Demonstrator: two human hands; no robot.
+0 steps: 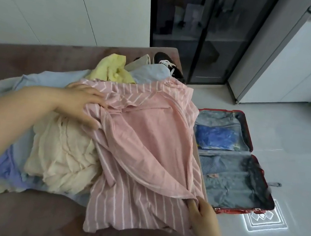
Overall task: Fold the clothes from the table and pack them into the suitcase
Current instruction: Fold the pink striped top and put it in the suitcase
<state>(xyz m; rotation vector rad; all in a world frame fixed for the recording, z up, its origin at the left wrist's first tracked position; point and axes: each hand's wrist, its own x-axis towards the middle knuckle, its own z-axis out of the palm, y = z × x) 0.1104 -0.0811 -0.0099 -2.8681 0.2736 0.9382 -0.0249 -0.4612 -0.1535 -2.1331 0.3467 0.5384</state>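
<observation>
Left hand (80, 104) and right hand (200, 215), fingers clamped on the pink shirt (147, 137), should pull it flat before folding.

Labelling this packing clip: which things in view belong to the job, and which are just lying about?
Job: left hand, right hand, pink striped shirt, cream garment, yellow garment, red suitcase.
Lying about: black shoe, glass cabinet.
</observation>
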